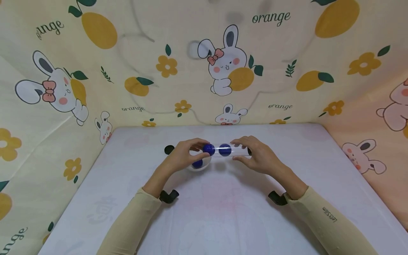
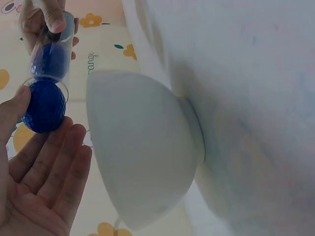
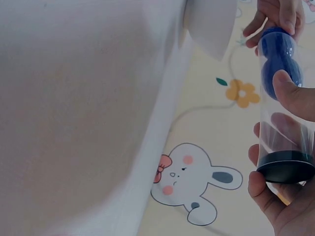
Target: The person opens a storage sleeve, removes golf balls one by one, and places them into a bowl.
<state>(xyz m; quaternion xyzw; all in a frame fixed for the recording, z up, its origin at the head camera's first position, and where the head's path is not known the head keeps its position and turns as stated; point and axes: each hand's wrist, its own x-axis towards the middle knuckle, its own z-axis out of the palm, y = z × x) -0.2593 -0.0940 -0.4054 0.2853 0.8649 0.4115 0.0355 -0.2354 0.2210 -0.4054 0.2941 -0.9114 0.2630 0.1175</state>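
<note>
A clear tube [image 1: 239, 151] with a black end cap [image 3: 285, 168] lies level above the table, held by my right hand [image 1: 260, 156] between thumb and fingers. At the tube's uncapped left end, my left hand [image 1: 183, 156] pinches a textured blue ball [image 2: 45, 106] between thumb and fingertips, right at the rim. Another blue ball [image 1: 225, 149] is inside the tube, close to the first. Below my left hand stands a white bowl [image 2: 142, 147], partly hidden by that hand in the head view. One more blue ball [image 1: 197, 163] shows in it.
A black round piece [image 1: 169, 149] lies left of the bowl, partly behind my left hand. The white-covered table [image 1: 216, 219] meets printed cloth walls [image 1: 191, 81] at the back and sides. Black wrist mounts [image 1: 169, 196] stick out at both sleeves.
</note>
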